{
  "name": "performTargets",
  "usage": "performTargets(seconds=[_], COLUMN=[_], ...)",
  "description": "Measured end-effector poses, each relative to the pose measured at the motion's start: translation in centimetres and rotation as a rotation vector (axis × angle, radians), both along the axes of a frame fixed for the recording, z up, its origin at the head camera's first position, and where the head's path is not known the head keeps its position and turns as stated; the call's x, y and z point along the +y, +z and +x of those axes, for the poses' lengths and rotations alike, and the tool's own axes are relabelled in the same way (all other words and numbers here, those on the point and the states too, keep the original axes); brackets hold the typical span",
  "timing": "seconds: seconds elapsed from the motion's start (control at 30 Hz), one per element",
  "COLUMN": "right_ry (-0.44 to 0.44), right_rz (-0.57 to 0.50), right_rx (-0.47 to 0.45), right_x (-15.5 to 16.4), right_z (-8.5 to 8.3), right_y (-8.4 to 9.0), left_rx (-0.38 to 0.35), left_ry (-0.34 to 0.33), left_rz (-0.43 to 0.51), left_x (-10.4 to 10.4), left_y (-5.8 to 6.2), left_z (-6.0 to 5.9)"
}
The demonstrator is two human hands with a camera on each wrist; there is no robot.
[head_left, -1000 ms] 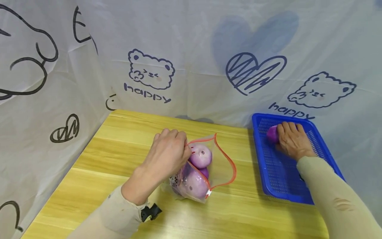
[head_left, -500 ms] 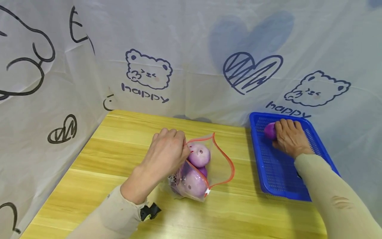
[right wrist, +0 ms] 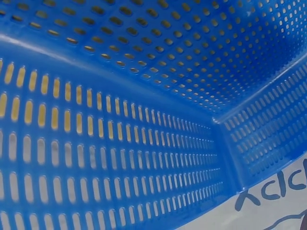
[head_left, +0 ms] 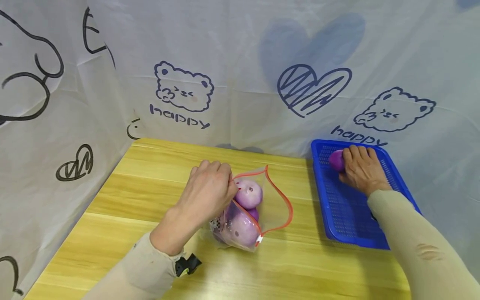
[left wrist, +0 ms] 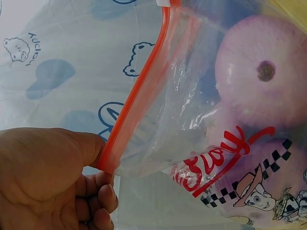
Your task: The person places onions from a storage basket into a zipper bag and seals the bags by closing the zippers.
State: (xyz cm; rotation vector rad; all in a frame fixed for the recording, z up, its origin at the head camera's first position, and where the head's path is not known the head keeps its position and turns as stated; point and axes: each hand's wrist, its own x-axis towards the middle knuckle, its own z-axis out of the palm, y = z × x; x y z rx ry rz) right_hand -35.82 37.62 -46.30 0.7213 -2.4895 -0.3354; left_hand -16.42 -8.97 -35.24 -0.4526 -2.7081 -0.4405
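Note:
My left hand (head_left: 210, 187) pinches the edge of a clear zip bag (left wrist: 158, 158) between thumb and fingers. The bag has a red-orange zip strip and printed cartoon figures, and its mouth gapes toward the right. Inside sit several purple onions (head_left: 249, 194), pale and smooth, one stacked over the others. At the right, my right hand (head_left: 364, 168) reaches into a blue plastic basket (head_left: 325, 208) and grips a darker purple onion (head_left: 337, 161) near its far left corner. The fingers partly hide that onion. The right wrist view shows only the basket's perforated walls (right wrist: 110, 120).
A light wooden table (head_left: 123, 200) carries both bag and basket. White cloth (head_left: 240, 62) with bear and heart drawings hangs right behind the table and along its left side. The basket stands against the back cloth.
The head view has turned slightly, so everything sits a little further left. My right hand and its onion have edged toward the basket's far end; my left hand keeps its hold on the bag.

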Motion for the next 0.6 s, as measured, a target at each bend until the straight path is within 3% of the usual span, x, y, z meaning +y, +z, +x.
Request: performTargets(seconds=[0.33, 0.6], right_ry=[0.039, -0.012], right_rz=[-0.054, -0.051], right_rx=[0.071, 0.048], right_x=[-1.4, -2.0], right_z=[0.0, 0.5], right_y=[0.1, 0.8], left_rx=[-0.023, -0.024], left_ry=[0.003, 0.007], left_rz=[0.009, 0.018], left_x=[-0.1, -0.1], left_y=[0.0, 0.1], left_z=[0.1, 0.1])
